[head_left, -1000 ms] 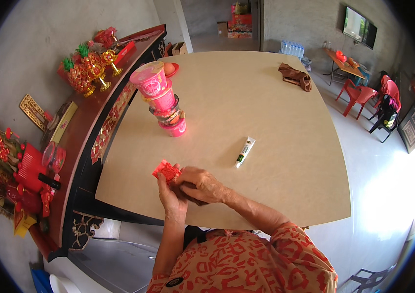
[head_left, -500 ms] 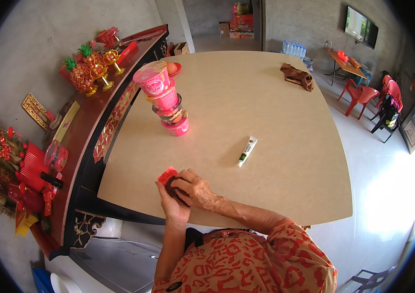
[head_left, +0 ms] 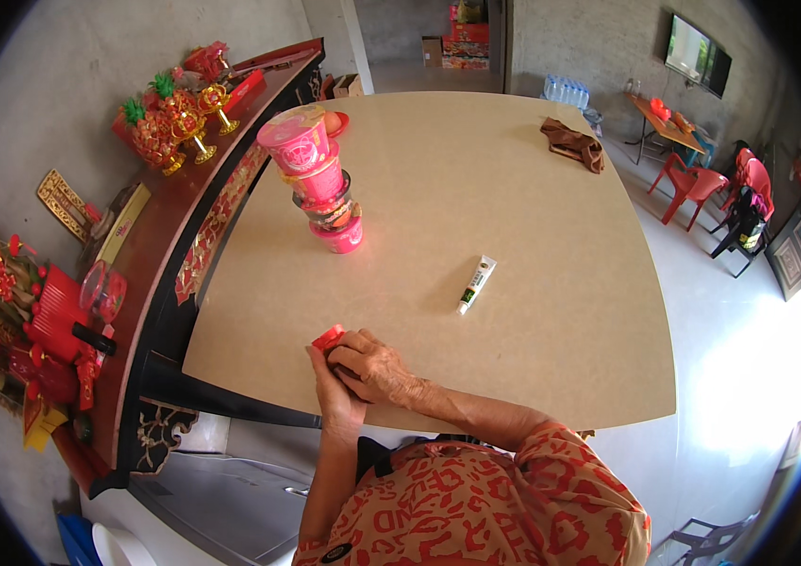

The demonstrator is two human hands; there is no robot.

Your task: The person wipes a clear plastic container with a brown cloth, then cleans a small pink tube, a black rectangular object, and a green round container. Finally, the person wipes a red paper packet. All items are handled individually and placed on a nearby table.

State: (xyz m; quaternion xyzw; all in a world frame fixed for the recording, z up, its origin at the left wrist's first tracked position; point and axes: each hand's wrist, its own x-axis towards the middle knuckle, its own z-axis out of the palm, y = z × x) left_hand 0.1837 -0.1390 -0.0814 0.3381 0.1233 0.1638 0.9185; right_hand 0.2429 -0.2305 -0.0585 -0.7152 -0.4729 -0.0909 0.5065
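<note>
Just over the table's near edge, my hands are together around a small, flat red object [head_left: 328, 337] whose kind I cannot make out. My left hand [head_left: 336, 400] cups it from below and the left. From the right, my right hand [head_left: 377, 370] lies over it with bent fingers, pressing something dark that is mostly hidden between the palms. A white tube with a green end [head_left: 476, 285] lies apart from both hands, farther right. Beyond my hands, at the left, rises a leaning stack of pink tubs [head_left: 317, 173] with a dark-banded one among them.
The beige table [head_left: 533, 311] spreads ahead, with a crumpled brown cloth [head_left: 571, 144] at its far right. Behind the stack is a round orange item [head_left: 332, 123]. A long red altar table [head_left: 157, 222] with ornaments runs along the left. Red chairs [head_left: 688, 189] stand at the right.
The view has shifted slightly. Between my hands, less of the dark thing shows, and the red object looks more tilted. Both hands keep nearly the same grip.
</note>
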